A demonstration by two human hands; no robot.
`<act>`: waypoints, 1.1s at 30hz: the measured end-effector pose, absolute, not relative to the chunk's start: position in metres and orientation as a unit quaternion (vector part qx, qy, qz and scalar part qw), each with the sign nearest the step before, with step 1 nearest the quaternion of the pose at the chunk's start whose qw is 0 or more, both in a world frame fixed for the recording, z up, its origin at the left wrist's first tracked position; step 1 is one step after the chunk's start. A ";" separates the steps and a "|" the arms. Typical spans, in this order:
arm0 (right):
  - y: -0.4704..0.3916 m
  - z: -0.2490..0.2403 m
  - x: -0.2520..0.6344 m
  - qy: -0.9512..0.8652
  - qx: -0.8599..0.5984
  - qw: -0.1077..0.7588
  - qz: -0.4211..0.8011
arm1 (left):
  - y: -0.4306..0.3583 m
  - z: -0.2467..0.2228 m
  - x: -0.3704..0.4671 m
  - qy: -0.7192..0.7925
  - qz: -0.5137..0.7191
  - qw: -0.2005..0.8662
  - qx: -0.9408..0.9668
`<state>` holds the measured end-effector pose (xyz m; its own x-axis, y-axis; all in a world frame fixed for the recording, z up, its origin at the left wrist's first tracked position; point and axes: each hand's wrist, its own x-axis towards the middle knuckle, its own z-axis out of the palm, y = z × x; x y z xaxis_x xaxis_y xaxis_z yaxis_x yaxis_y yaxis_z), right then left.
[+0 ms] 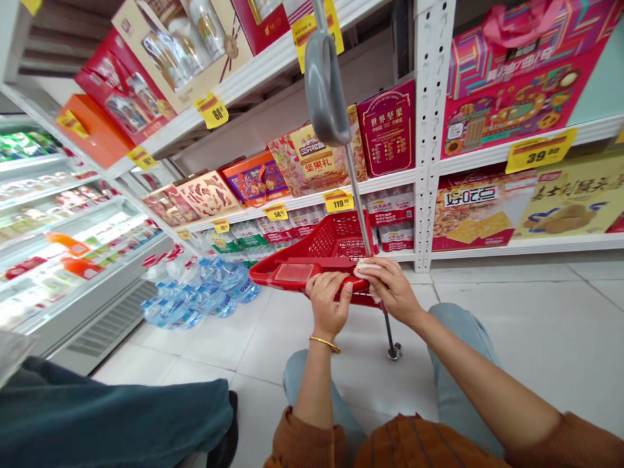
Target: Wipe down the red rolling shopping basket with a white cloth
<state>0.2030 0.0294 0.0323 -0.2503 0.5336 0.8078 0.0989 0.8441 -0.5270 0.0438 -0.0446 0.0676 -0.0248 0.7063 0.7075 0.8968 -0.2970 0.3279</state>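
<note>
Far left, a refrigerated case is seen, its lit tiers filled with packaged goods, orange packages among them; a vent grille is set in its base. Below it, a dark teal trouser leg of another person is noted. Clear blue-tinted water bottles are grouped on the floor beside the case.

Centre: printed gift boxes are carried on a white shelf; wrapped bottles are stacked beneath. In front, a red basket of hard plastic is held tilted between the knees and the shelving. Its walls are pierced by small holes; its contents cannot be made out. Its near rim is gripped by the left hand, fingers curled over, a gold-coloured bangle worn at the wrist. A smooth metal pole is topped by a grey loop handle. Just right, a crumpled white cloth is pinched in the right hand and pressed against the rim near the pole.

Farther right, beyond a perforated white post, a pink patterned box with ribbon handle is shelved above a yellow box. The floor is laid in pale, glossy tiles.
</note>
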 end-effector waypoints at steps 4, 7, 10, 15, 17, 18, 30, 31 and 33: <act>0.040 0.026 0.202 -0.777 -0.193 0.568 0.193 | -0.047 0.069 0.039 -0.582 -0.420 0.103 -0.689; 0.048 0.020 0.202 -0.772 -0.195 0.570 0.201 | -0.048 0.070 0.035 -0.577 -0.426 0.096 -0.690; 0.052 0.014 0.201 -0.766 -0.198 0.573 0.211 | -0.050 0.071 0.032 -0.579 -0.424 0.090 -0.691; 0.051 0.003 0.200 -0.758 -0.204 0.577 0.225 | -0.054 0.070 0.029 -0.595 -0.411 0.083 -0.685; 0.050 -0.001 0.199 -0.756 -0.201 0.577 0.234 | -0.055 0.070 0.027 -0.596 -0.410 0.082 -0.686; 0.049 -0.003 0.199 -0.756 -0.198 0.576 0.238 | -0.055 0.070 0.025 -0.594 -0.410 0.082 -0.687; 0.024 -0.007 0.192 -0.750 -0.198 0.595 0.212 | -0.059 0.075 0.004 -0.580 -0.423 0.075 -0.692; 0.021 -0.007 0.191 -0.750 -0.200 0.596 0.208 | -0.059 0.075 0.001 -0.580 -0.424 0.074 -0.691; 0.015 -0.008 0.187 -0.749 -0.205 0.601 0.190 | -0.060 0.076 -0.002 -0.589 -0.421 0.074 -0.686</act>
